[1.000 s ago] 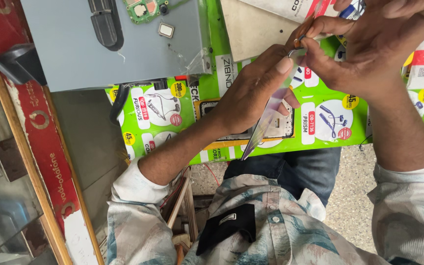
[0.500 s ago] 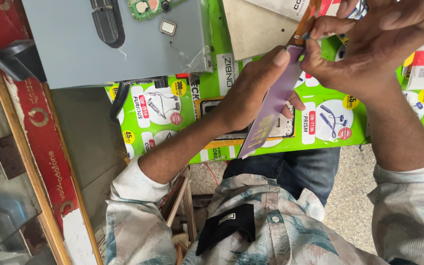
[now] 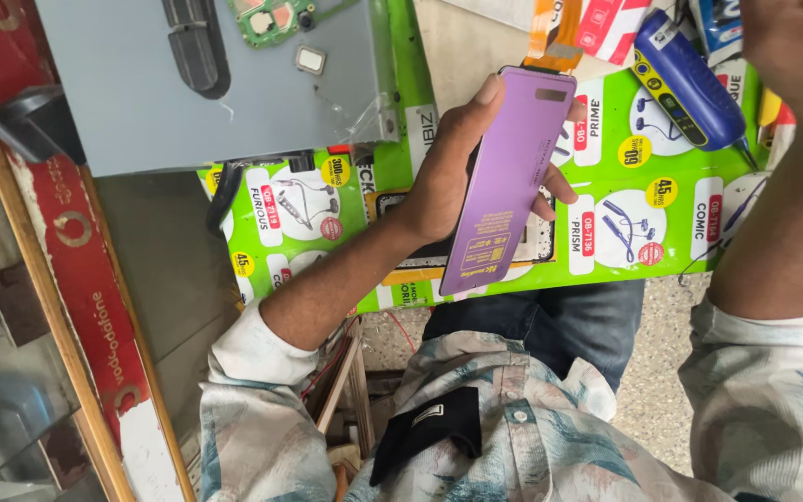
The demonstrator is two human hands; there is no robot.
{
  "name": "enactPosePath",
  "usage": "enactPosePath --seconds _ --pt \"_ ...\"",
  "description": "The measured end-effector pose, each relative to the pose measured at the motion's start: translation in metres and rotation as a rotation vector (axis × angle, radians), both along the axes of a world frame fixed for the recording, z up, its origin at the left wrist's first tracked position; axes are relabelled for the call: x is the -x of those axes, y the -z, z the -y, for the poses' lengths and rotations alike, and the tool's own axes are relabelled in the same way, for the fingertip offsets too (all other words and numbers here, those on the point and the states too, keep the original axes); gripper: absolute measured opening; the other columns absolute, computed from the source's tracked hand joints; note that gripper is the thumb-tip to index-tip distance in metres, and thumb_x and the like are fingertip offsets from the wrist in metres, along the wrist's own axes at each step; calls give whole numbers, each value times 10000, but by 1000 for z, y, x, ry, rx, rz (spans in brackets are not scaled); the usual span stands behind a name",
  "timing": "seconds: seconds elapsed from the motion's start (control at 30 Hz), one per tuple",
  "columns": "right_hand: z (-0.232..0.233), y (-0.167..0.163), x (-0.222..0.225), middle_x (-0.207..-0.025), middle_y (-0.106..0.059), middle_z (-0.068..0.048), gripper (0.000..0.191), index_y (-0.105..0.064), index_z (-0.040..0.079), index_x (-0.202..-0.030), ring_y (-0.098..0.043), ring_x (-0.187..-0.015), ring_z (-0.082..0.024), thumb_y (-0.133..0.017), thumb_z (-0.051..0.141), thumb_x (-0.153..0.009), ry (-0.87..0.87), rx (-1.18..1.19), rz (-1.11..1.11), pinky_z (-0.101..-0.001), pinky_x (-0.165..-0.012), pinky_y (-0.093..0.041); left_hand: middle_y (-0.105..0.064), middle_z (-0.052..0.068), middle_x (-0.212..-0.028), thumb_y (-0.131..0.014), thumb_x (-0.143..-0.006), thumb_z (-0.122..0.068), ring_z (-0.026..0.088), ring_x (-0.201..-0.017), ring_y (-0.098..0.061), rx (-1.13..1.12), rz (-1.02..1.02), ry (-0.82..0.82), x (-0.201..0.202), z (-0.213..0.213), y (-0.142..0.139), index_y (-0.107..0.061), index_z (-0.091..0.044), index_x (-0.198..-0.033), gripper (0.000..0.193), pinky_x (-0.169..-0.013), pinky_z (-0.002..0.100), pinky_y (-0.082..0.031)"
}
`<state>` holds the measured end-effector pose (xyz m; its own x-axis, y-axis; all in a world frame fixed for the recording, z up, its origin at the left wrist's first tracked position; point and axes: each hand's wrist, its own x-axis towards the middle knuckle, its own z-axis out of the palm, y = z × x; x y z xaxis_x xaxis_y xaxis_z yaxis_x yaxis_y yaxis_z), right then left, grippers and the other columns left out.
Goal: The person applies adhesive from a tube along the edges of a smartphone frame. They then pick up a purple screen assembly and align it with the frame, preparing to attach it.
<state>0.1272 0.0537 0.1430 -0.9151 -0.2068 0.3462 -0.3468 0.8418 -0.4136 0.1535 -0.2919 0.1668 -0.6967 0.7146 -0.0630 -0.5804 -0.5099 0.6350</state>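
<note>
My left hand (image 3: 443, 181) grips a flat purple phone back panel (image 3: 506, 177) by its long edges, with the purple face turned toward me. It is held above a green printed sheet (image 3: 625, 228) with earphone pictures. An orange flex ribbon (image 3: 550, 37) sticks out past the panel's top end. My right hand (image 3: 792, 42) is raised at the top right, apart from the panel. Its fingers are cut off by the frame edge, and its forearm runs down the right side.
A blue pen-shaped electric tool (image 3: 685, 84) lies on the green sheet at the upper right. At the upper left, a grey mat (image 3: 141, 112) carries a green circuit board (image 3: 271, 19), a small square part (image 3: 310, 59) and a black piece (image 3: 195, 46). A wood-framed glass counter (image 3: 48, 307) runs along the left.
The panel has turned from edge-on to show its full purple face. My right hand has let go of its top end and moved up to the right corner.
</note>
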Motion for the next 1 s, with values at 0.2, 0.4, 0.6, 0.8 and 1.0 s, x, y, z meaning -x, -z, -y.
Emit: enactPosePath --seconds 0.2,0.4,0.6,0.8,1.0 --pt "-16 29 3 -876 -708 -109 160 -656 -61 -1004 -676 -767 -123 -547 -24 -1115 11 -3 -17 -258 -657 -462 -514 192 -1497 -347 -1121 -592 326 -1008 -714 -67 1 82 -1 8 -4 -367 24 -1558 755 -842 411 -626" --pt "-1 14 9 -921 -652 -104 167 -607 -69 -1011 -594 -792 -134 -579 37 -1137 -81 541 306 -246 -683 -429 -505 188 -1480 -351 -1102 -603 343 -1021 -715 -147 8 125 1 8 -5 -351 28 -1552 775 -845 421 -619" --pt "56 -22 -1 -926 -705 -40 118 -659 -18 -1061 -649 -801 -96 -675 92 -1100 -282 835 426 -187 -707 -482 -519 205 -1464 -350 -1106 -596 352 -1005 -702 -131 64 95 -1 5 0 -346 20 -1561 766 -863 443 -606" --pt "93 -54 1 -961 -717 -100 91 -713 -21 -1055 -678 -821 -150 -766 51 -1035 -395 640 36 -230 -737 -532 -519 219 -1433 -347 -1115 -585 369 -1003 -706 -195 103 80 0 0 6 -315 -15 -1578 734 -887 463 -607" --pt "113 -94 5 -824 -763 -123 142 -810 17 -846 -620 -690 -235 -856 83 -729 -707 65 -628 -358 -591 -469 -461 121 -1490 -336 -1140 -626 258 -1245 -562 -217 9 34 -2 2 2 -257 -38 -1625 767 -1078 400 -469"
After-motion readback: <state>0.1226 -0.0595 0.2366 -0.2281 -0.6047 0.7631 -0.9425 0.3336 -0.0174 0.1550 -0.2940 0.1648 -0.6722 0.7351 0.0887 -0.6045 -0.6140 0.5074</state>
